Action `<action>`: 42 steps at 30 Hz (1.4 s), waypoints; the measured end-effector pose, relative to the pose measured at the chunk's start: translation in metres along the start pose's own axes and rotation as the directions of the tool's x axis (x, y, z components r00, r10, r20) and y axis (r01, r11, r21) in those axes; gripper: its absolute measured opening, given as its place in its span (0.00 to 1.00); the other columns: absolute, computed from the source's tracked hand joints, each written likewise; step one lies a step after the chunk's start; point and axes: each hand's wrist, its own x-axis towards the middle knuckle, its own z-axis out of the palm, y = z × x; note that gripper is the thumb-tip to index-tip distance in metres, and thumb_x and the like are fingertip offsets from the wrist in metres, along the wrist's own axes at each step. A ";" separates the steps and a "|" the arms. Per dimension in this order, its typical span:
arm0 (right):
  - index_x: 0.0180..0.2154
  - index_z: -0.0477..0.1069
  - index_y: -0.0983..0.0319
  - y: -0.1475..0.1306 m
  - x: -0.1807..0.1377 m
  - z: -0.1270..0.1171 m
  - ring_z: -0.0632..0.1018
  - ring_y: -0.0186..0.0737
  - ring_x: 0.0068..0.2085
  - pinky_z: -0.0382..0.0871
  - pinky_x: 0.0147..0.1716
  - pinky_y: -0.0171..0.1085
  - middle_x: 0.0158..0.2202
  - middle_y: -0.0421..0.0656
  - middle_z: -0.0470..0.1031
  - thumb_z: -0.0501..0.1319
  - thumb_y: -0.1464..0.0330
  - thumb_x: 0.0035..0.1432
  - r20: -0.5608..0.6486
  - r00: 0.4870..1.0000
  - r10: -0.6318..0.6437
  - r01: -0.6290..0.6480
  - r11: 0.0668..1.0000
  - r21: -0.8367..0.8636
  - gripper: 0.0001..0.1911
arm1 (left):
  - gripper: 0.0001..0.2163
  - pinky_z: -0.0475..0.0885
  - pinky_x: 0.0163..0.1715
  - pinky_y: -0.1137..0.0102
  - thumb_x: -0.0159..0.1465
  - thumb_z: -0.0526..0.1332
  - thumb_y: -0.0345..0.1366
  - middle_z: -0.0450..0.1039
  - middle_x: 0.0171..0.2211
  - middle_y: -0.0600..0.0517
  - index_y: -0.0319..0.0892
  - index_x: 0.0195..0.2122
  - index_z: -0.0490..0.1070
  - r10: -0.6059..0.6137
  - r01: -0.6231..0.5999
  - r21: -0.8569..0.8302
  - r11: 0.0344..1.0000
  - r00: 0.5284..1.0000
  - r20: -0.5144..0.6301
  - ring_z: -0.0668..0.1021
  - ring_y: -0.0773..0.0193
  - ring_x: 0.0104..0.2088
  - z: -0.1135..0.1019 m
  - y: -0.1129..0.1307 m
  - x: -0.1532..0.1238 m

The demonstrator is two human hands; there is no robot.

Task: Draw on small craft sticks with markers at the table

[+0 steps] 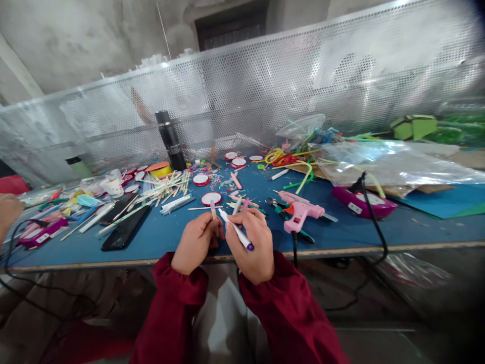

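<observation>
The left hand is closed, thumb and fingers pinching a flat stick upright, with a pale purple upper end projecting above the grip. The right hand grips a white marker in a writing hold; its purple end points back toward the wearer, and its other end is directed at the stick. Whether the marker touches the stick cannot be told. Both hands are positioned at the near edge of the blue table, close together.

Directly beyond the left hand lies a red-rimmed disc. Left of the left hand are clear-barrelled pens and, farther out, a black phone. Right of the right hand lie pliers, then a pink glue gun. Well to the right of that hand sits a purple power strip. Well to the left of the left hand, a co-worker's hand is partly in view
</observation>
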 end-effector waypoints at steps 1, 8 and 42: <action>0.36 0.71 0.57 0.000 0.000 0.000 0.79 0.40 0.34 0.67 0.50 0.46 0.31 0.38 0.80 0.60 0.72 0.64 0.002 1.000 -0.005 0.005 1.000 0.006 0.04 | 0.15 0.63 0.24 0.73 0.73 0.53 0.45 0.67 0.21 0.58 0.42 0.32 0.69 -0.001 0.001 -0.007 1.000 1.000 0.001 0.70 0.68 0.22 0.000 0.000 0.000; 0.37 0.71 0.56 -0.001 -0.001 0.000 0.80 0.40 0.36 0.65 0.54 0.48 0.32 0.37 0.81 0.60 0.72 0.64 0.055 0.998 -0.027 0.025 0.999 0.036 0.04 | 0.16 0.64 0.25 0.72 0.73 0.53 0.46 0.67 0.22 0.57 0.43 0.31 0.67 0.027 -0.027 0.028 0.999 1.000 -0.015 0.69 0.67 0.23 0.001 0.000 -0.001; 0.38 0.71 0.56 0.001 0.000 0.000 0.80 0.39 0.36 0.66 0.53 0.47 0.33 0.37 0.81 0.60 0.72 0.64 0.008 1.000 -0.024 0.024 1.000 0.014 0.04 | 0.17 0.61 0.24 0.73 0.74 0.52 0.45 0.67 0.22 0.57 0.42 0.32 0.68 0.035 -0.036 0.027 0.999 0.999 0.040 0.69 0.69 0.22 -0.002 0.001 -0.001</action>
